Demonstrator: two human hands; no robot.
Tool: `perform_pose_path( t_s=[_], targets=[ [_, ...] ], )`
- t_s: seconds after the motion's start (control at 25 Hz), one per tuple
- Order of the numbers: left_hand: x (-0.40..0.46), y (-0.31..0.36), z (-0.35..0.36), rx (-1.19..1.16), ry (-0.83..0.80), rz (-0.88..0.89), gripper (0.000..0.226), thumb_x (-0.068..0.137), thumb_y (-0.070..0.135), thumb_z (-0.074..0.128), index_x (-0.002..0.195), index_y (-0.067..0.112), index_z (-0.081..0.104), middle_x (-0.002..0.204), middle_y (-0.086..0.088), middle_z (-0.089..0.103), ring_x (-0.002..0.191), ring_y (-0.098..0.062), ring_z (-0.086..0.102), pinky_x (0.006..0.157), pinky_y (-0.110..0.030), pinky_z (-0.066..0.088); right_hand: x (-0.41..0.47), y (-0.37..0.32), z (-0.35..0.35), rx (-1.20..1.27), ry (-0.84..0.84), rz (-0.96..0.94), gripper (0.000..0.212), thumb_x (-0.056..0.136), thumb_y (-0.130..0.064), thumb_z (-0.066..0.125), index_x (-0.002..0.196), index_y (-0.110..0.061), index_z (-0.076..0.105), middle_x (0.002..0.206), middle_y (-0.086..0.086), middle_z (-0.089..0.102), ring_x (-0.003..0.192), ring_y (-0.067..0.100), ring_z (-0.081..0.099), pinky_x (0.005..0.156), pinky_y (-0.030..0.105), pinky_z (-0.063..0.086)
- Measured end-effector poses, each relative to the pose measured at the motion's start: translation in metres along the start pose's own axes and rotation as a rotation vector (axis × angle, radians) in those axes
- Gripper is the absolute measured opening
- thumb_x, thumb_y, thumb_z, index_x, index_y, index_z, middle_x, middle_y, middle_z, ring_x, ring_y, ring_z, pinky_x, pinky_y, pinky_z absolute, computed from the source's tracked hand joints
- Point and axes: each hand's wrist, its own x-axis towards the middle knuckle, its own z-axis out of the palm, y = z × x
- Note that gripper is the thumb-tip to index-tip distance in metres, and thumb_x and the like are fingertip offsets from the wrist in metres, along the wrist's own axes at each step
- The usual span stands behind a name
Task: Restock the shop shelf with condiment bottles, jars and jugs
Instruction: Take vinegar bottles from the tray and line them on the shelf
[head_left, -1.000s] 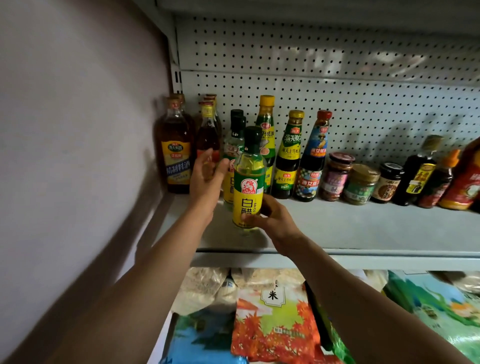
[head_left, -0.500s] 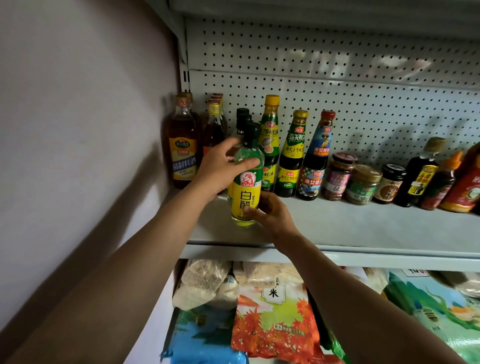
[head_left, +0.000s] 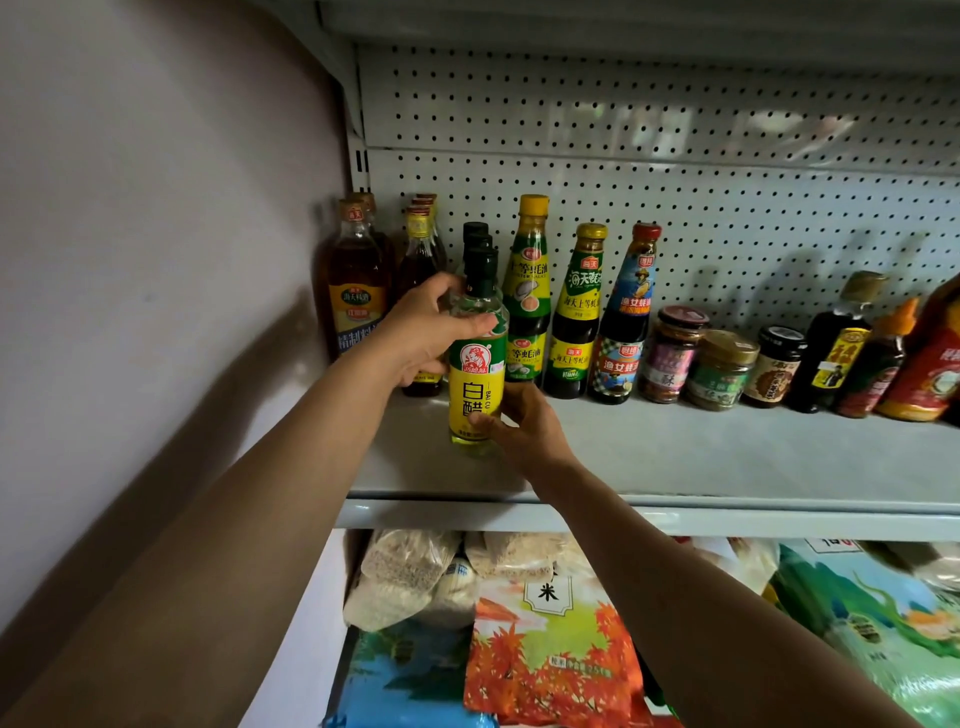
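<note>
The left hand wraps the shoulder of the white vinegar bottle while the right hand pinches its base. It stands on the shelf, in front of two matching dark-capped bottles, just left of the oyster sauce bottles. Placement looks nearly done: next, slide it back into line and release, label forward; it stands upright, cap up, long axis vertical.

Lighting dim and uneven. Pegboard back panel carries blurred pale reflections at 12 to 1 o'clock. Bottle shadows fall on the panel toward 3 o'clock. Broad arm shadow darkens the wall at 8 o'clock. Wide-angle bowing at edges; foreground forearms soft.
</note>
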Motion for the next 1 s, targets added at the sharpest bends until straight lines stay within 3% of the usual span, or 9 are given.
perform_pose_path(
  t_s=[0.16, 0.32, 0.48, 0.56, 0.64, 0.76, 0.88, 1.0],
  targets=[
    [0.003, 0.001, -0.001, -0.008, -0.012, -0.026, 0.060, 0.085, 0.021, 0.075, 0.136, 0.025, 0.045, 0.138, -0.005, 0.050, 0.116, -0.024, 0.052, 0.094, -0.056, 0.050, 0.003, 0.001, 0.002, 0.023, -0.003, 0.013, 0.053, 0.080, -0.018, 0.084, 0.123, -0.011, 0.053, 0.119, 0.005, 0.069, 0.114, 0.016, 0.065, 0.098, 0.037, 0.055],
    [0.008, 0.001, -0.001, -0.010, -0.019, -0.030, 0.059, 0.087, 0.021, 0.073, 0.137, 0.024, 0.044, 0.125, 0.004, 0.047, 0.109, -0.019, 0.049, 0.089, -0.053, 0.051, 0.011, 0.003, 0.002, 0.044, -0.016, 0.023, 0.054, 0.080, -0.017, 0.083, 0.123, -0.009, 0.052, 0.119, 0.007, 0.069, 0.114, 0.018, 0.065, 0.099, 0.041, 0.054],
    [0.014, 0.002, -0.001, 0.010, -0.017, -0.039, 0.061, 0.086, 0.021, 0.074, 0.139, 0.025, 0.042, 0.140, -0.003, 0.049, 0.123, -0.025, 0.051, 0.092, -0.054, 0.050, 0.018, 0.003, 0.001, 0.045, -0.031, 0.033, 0.051, 0.082, -0.016, 0.082, 0.123, -0.011, 0.052, 0.120, 0.007, 0.068, 0.115, 0.018, 0.064, 0.094, 0.036, 0.056],
    [0.017, 0.004, -0.001, 0.052, -0.002, -0.028, 0.062, 0.086, 0.023, 0.074, 0.139, 0.025, 0.042, 0.142, -0.005, 0.049, 0.119, -0.022, 0.052, 0.091, -0.046, 0.051, 0.022, 0.002, 0.001, 0.044, -0.039, 0.033, 0.050, 0.083, -0.015, 0.080, 0.124, -0.012, 0.051, 0.120, 0.006, 0.068, 0.115, 0.018, 0.064, 0.093, 0.034, 0.056],
    [0.021, 0.004, -0.001, 0.175, 0.047, 0.039, 0.066, 0.085, 0.028, 0.076, 0.142, 0.023, 0.042, 0.142, -0.006, 0.050, 0.113, -0.019, 0.053, 0.083, -0.032, 0.047, 0.027, 0.002, 0.002, 0.030, -0.038, 0.031, 0.050, 0.084, -0.016, 0.080, 0.124, -0.011, 0.050, 0.121, 0.007, 0.068, 0.115, 0.018, 0.064, 0.095, 0.037, 0.056],
    [0.023, 0.003, 0.000, 0.338, 0.193, 0.241, 0.085, 0.079, 0.028, 0.081, 0.149, 0.030, 0.034, 0.144, -0.004, 0.051, 0.126, -0.021, 0.053, 0.089, -0.024, 0.039, 0.032, 0.003, 0.003, 0.000, -0.031, 0.015, 0.049, 0.084, -0.018, 0.079, 0.122, -0.012, 0.049, 0.119, 0.006, 0.068, 0.113, 0.018, 0.065, 0.094, 0.036, 0.057],
    [0.022, 0.000, 0.005, 0.408, 0.193, 0.403, 0.098, 0.078, 0.020, 0.082, 0.151, 0.045, 0.021, 0.146, -0.004, 0.049, 0.130, -0.020, 0.049, 0.099, -0.026, 0.037, 0.035, 0.006, 0.002, 0.007, -0.047, -0.006, 0.050, 0.084, -0.020, 0.080, 0.122, -0.012, 0.049, 0.120, 0.006, 0.068, 0.113, 0.017, 0.066, 0.093, 0.037, 0.057],
    [0.026, 0.000, -0.001, 0.506, 0.164, 0.454, 0.089, 0.077, 0.021, 0.082, 0.148, 0.042, 0.032, 0.142, -0.004, 0.052, 0.127, -0.022, 0.051, 0.101, -0.031, 0.041, 0.039, 0.010, 0.000, -0.006, -0.053, -0.012, 0.051, 0.082, -0.023, 0.082, 0.121, -0.014, 0.049, 0.120, 0.005, 0.068, 0.114, 0.017, 0.065, 0.095, 0.040, 0.057]
  ],
)
